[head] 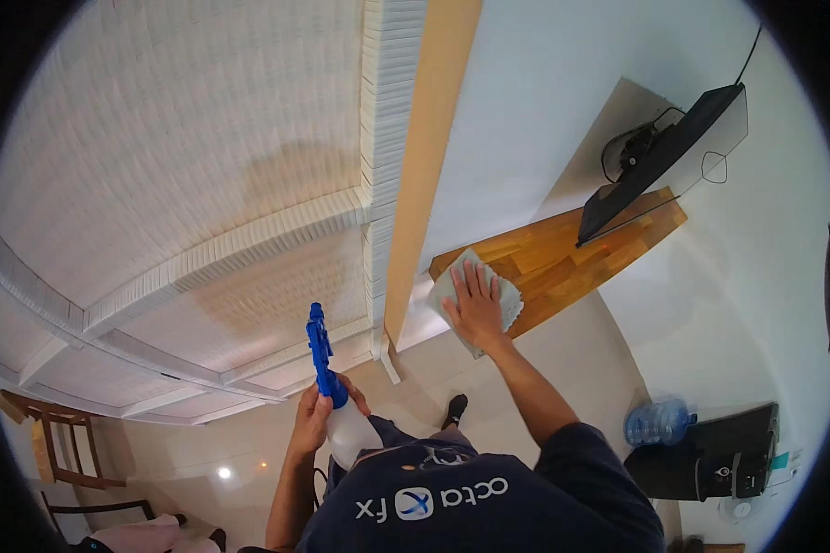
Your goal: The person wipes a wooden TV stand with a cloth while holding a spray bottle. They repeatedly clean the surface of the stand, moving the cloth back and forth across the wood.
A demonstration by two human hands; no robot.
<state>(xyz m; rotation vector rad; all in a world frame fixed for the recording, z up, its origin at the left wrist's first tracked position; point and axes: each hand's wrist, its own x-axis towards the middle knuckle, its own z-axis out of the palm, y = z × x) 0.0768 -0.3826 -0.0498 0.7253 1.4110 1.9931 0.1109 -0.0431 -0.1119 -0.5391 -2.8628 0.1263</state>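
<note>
My left hand (312, 419) grips a spray bottle by its neck, just below the blue trigger head (324, 352). The bottle's white body (349, 434) hangs close to my shirt, its lower end hidden there. Fingers spread, my right hand (475, 307) presses flat on a grey cloth (448, 294). Under the cloth is the near end of a wooden wall shelf (560, 273), and part of the cloth hangs past the shelf's edge. A flat black screen (657, 169) stands over the far part of the shelf.
A white woven panel divider (270, 276) rises on my left beside a tan post (432, 152). To the right, a large blue water bottle (657, 422) lies by a black appliance (712, 453). A wooden chair (76, 442) and a person's leg (142, 536) are at lower left.
</note>
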